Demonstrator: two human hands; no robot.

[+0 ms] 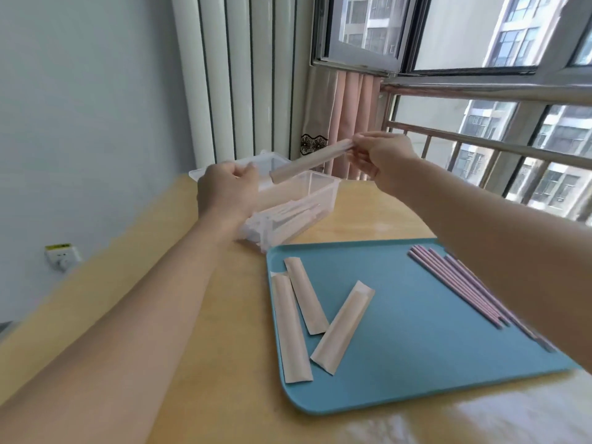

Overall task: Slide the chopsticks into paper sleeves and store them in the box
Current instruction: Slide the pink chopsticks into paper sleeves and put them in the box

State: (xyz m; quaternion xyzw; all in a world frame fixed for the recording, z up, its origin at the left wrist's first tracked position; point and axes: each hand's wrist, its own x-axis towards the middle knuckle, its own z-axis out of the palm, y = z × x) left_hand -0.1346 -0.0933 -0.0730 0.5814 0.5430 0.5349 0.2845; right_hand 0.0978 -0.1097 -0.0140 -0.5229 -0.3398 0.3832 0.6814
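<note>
Sleeve (310,161) is pinched at its far end by right hand (382,158) fingers over the box (320,193), ready to drop in; left hand (226,192) is curled on the box's rim.

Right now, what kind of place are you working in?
Probably a home, a room or enclosed balcony in an upper-floor flat. A wooden table stands by a railed window that looks out on apartment blocks, with a pink curtain and a wall socket nearby.
</note>
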